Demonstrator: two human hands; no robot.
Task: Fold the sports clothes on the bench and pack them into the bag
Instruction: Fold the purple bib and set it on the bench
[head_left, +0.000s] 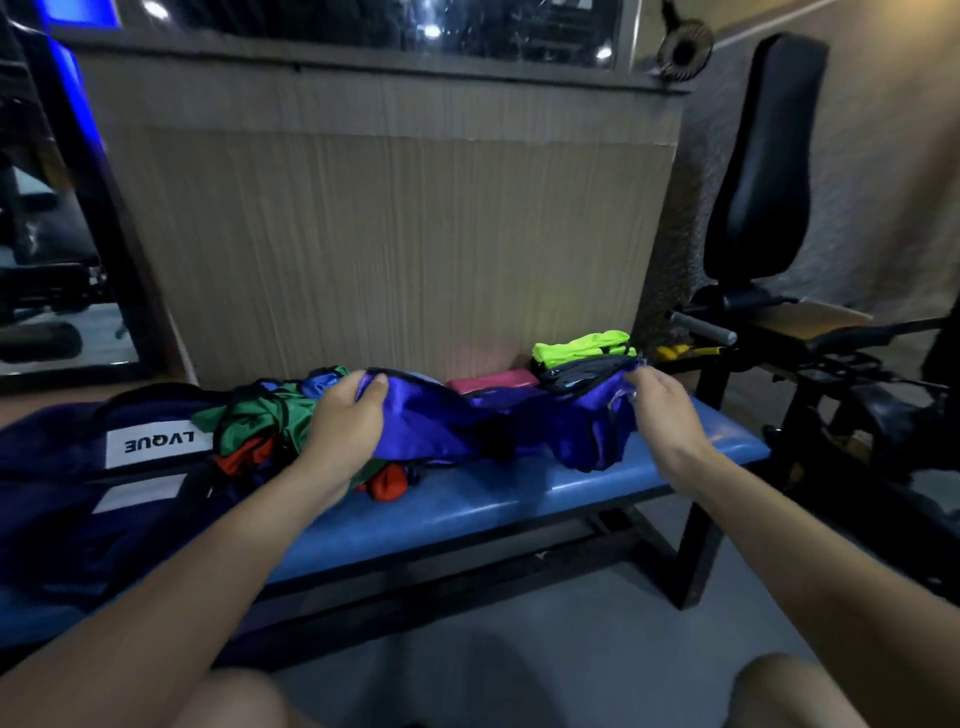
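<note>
The purple garment (467, 421), thin, limp and probably slippery, sags over the desk (519, 493) between both hands, the left fingers (371, 387) and right fingers (636, 387) pinching its upper edge, a sensible hold for folding.

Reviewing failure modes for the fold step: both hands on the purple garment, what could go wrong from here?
1. The purple garment is slick and sags between the left hand and right hand; the fold may come out uneven.
2. It overlaps the unfolded green and red pile, so lifting could drag pieces along.
3. Its far edge lies near the neon stack and might topple it.
</note>
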